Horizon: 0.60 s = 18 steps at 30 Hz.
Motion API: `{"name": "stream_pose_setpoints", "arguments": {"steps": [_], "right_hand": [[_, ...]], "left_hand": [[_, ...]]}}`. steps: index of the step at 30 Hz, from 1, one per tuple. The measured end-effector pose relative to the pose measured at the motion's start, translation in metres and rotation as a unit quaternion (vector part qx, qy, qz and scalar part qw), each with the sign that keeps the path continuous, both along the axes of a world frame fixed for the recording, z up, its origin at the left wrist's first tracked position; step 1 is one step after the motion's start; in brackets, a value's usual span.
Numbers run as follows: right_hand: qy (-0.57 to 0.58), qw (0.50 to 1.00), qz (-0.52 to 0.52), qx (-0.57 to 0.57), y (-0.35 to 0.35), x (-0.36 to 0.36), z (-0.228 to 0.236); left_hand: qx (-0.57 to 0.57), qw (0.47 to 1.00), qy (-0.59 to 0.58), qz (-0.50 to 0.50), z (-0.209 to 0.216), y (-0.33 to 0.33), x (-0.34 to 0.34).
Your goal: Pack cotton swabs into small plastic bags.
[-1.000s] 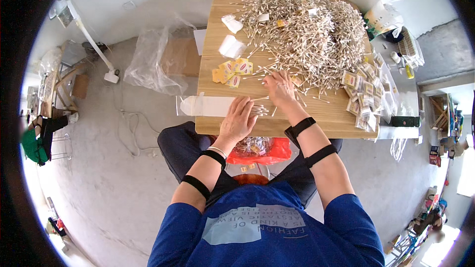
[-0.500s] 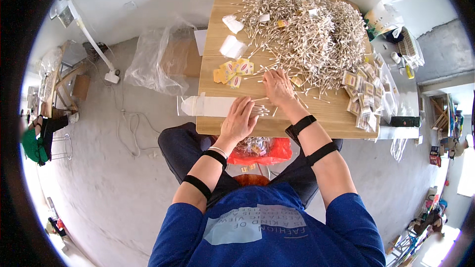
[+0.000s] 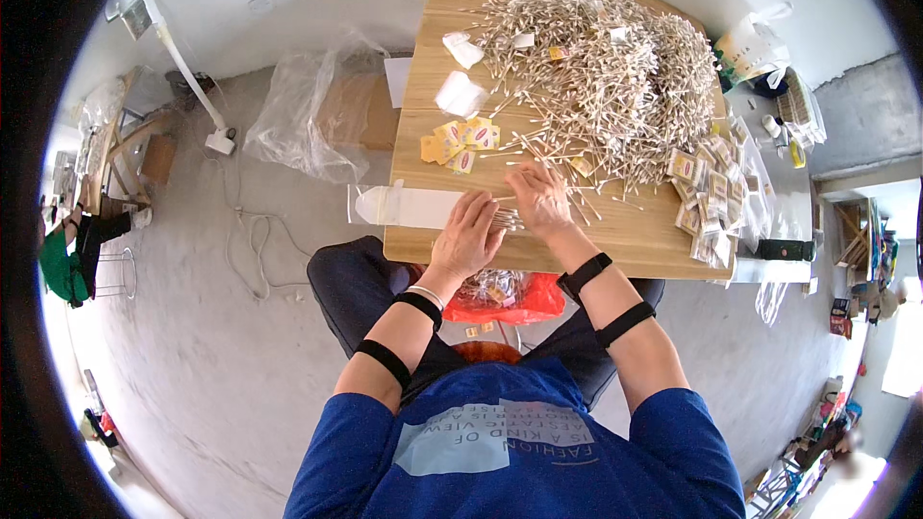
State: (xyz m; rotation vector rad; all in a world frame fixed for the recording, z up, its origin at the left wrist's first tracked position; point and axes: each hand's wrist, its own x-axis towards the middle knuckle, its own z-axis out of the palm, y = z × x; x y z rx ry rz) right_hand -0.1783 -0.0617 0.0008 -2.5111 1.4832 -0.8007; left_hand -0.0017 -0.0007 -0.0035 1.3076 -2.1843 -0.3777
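In the head view, the person's left hand [image 3: 465, 238] lies near the tabletop's [image 3: 625, 245] near edge, fingers together and slightly bent over a small bundle of cotton swabs [image 3: 510, 219]; the swab ends poke out to its right. How firmly it grips them I can't tell. The right hand [image 3: 540, 200] hangs just beyond and to the right, fingers curled downward by the bundle; whether they pinch a swab is hidden from me. A white strip [image 3: 423, 208] runs from under the left hand out past the left edge.

A big loose heap of cotton swabs [image 3: 606, 67] covers much of the far right part, stray ones reaching toward the right hand. Yellow cards [image 3: 463, 139] overlap near the left edge, with white slips [image 3: 461, 94] beyond them. Small clear packs [image 3: 707, 187] pile toward the near right corner. Below the near edge, between the knees, a red bag [image 3: 538, 298] holds more swabs.
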Motion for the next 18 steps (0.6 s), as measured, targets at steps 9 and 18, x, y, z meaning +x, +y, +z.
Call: {"name": "stream_pose_setpoints", "arguments": {"steps": [9,18], "right_hand": [[-0.031,0.999,-0.017,0.009,-0.001,0.007,0.013],[-0.158,0.986,-0.042,0.006,0.02,-0.001,0.032]], "left_hand": [[-0.017,1.0,0.018,-0.004,0.001,-0.001,-0.001],[-0.014,1.0,0.009,-0.008,-0.004,0.001,0.0]]}}
